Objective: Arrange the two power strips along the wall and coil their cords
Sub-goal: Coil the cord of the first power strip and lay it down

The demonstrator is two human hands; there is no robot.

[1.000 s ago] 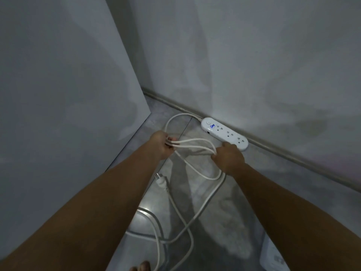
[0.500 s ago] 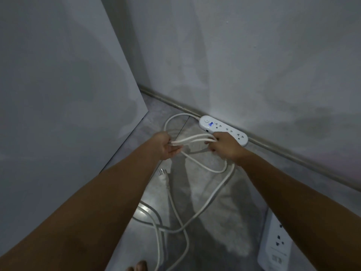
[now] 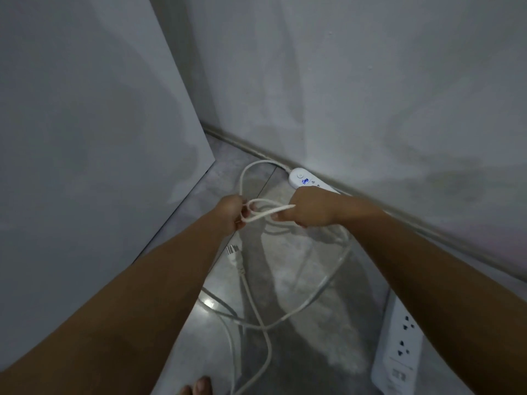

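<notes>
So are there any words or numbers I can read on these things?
Power strip by the wall: a glowing blue display, too blurred to read.
Second power strip at lower right: a printed label near its end, too small to read.
Nothing else carries text.

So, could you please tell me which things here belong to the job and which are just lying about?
Job: lit power strip by the wall; second power strip; white cord held by left hand and right hand; plug.
Lying about: nothing apparent.

Dim corner: grey plastered wall [image 3: 370, 95], pale baseboard [image 3: 245, 146], glossy grey floor [image 3: 308, 280], white panel [image 3: 85, 138] leftward.
</notes>
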